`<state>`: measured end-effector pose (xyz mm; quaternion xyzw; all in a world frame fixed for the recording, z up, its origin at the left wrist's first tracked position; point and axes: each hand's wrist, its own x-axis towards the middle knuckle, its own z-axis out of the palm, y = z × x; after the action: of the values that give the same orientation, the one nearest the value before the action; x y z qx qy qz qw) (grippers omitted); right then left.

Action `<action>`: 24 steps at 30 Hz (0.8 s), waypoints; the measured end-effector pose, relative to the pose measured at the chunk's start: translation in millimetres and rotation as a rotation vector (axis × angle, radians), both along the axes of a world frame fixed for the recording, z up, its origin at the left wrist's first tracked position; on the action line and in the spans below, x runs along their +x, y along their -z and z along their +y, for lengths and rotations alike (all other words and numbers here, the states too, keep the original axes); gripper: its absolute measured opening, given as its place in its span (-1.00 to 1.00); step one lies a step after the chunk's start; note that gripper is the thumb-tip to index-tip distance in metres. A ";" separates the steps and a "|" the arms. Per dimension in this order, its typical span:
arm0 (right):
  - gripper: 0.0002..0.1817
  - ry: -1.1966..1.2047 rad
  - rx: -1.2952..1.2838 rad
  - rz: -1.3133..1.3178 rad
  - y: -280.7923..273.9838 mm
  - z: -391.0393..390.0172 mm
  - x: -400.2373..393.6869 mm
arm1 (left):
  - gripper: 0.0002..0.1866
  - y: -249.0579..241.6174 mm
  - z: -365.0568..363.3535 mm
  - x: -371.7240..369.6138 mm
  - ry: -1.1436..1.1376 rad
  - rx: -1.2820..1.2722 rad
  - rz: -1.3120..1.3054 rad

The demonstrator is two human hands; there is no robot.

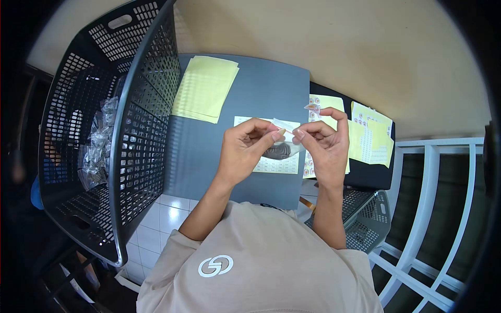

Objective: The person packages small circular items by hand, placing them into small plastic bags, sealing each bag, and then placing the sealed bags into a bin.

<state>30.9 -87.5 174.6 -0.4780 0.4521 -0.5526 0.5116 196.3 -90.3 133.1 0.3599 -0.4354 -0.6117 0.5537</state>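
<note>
Over the grey table, my left hand (pixel 244 148) pinches the top edge of a small clear plastic bag (pixel 294 146) between thumb and forefinger. My right hand (pixel 325 147) grips the same edge with thumb and finger, close beside the left. Inside the bag shows a dark, ridged, coil-like item (pixel 276 151). A small clear sticker (pixel 312 107) with a reddish-brown print clings to a raised fingertip of my right hand. Below the bag lies a pale yellow label sheet (pixel 276 166) with rows of small print, partly hidden by the bag and hands.
A large dark perforated basket (pixel 141 125) stands at left, with several clear bags (pixel 99 143) inside. Yellow sheets (pixel 205 88) lie on the grey table (pixel 266 78). Sticker sheets (pixel 376 138) rest on a black surface at right, above another basket (pixel 368 224) near a white metal railing (pixel 417 208).
</note>
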 end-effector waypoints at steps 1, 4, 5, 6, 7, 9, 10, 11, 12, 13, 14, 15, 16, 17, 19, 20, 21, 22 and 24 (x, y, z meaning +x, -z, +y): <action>-0.49 -0.006 0.000 -0.004 -0.8 -0.3 0.5 | -0.88 -1.3 1.1 2.0 0.015 0.005 -0.017; -0.49 -0.037 -0.017 0.007 -2.3 -4.0 0.5 | -0.85 -6.2 -0.9 8.3 0.056 -0.025 -0.044; -0.50 -0.038 -0.020 -0.003 -2.2 -4.6 0.3 | -0.85 -7.1 -1.7 9.9 0.055 -0.025 -0.043; -0.50 -0.038 -0.020 -0.014 -2.2 -4.4 -0.3 | -0.83 -7.8 -2.4 11.8 0.087 -0.037 -0.059; -0.50 -0.037 -0.022 -0.014 -2.5 -4.0 -1.2 | -0.82 -8.5 -3.3 13.5 0.119 -0.051 -0.077; -0.50 -0.031 -0.026 0.003 -3.2 -3.8 -2.8 | -0.81 -9.6 -4.7 16.4 0.130 -0.079 -0.104; -0.50 -0.030 -0.026 0.002 -3.1 -3.9 -3.5 | -0.81 -10.1 -4.8 17.7 0.142 -0.102 -0.131; -0.50 -0.026 -0.032 -0.009 -2.8 -4.0 -4.2 | -0.81 -11.4 -5.1 19.6 0.143 -0.102 -0.133; -0.51 -0.022 -0.037 -0.020 -2.5 -4.1 -4.7 | -0.81 -13.4 -5.8 21.6 0.173 -0.104 -0.159; -0.51 -0.020 -0.037 -0.022 -3.6 -4.1 -4.8 | -0.81 -14.8 -6.2 22.5 0.203 -0.105 -0.186; -0.51 -0.010 -0.029 -0.017 -5.8 -4.2 -4.7 | -0.81 -15.6 -6.1 22.2 0.204 -0.104 -0.188; -0.51 0.001 -0.023 -0.010 -7.0 -4.1 -4.7 | -0.81 -16.3 -6.2 21.8 0.209 -0.097 -0.189; -0.51 0.002 -0.023 -0.012 -6.5 -3.6 -5.0 | -0.81 -16.8 -6.2 21.4 0.213 -0.090 -0.190; -0.52 -0.008 -0.036 -0.018 -5.7 -3.6 -5.4 | -0.81 -17.0 -6.8 21.2 0.214 -0.092 -0.192; -0.52 -0.017 -0.049 -0.025 -5.3 -2.6 -6.1 | -0.81 -16.3 -6.9 20.6 0.233 -0.086 -0.191; -0.52 -0.020 -0.047 -0.023 -5.4 -2.0 -6.4 | -0.81 -16.1 -6.5 20.1 0.234 -0.087 -0.192; -0.52 -0.023 -0.046 -0.022 -5.6 -1.6 -6.8 | -0.80 -16.0 -6.2 19.6 0.238 -0.077 -0.185; -0.52 -0.021 -0.048 -0.023 -5.5 -1.5 -7.8 | -0.80 -16.2 -6.1 19.1 0.241 -0.067 -0.178; -0.53 -0.013 -0.051 -0.016 -4.7 -1.0 -10.1 | -0.80 -17.0 -5.6 19.3 0.255 -0.069 -0.179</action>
<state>20.8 -88.5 179.3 -0.4895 0.4304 -0.5644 0.5066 215.6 -95.8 150.1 0.3358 -0.5458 -0.6272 0.4427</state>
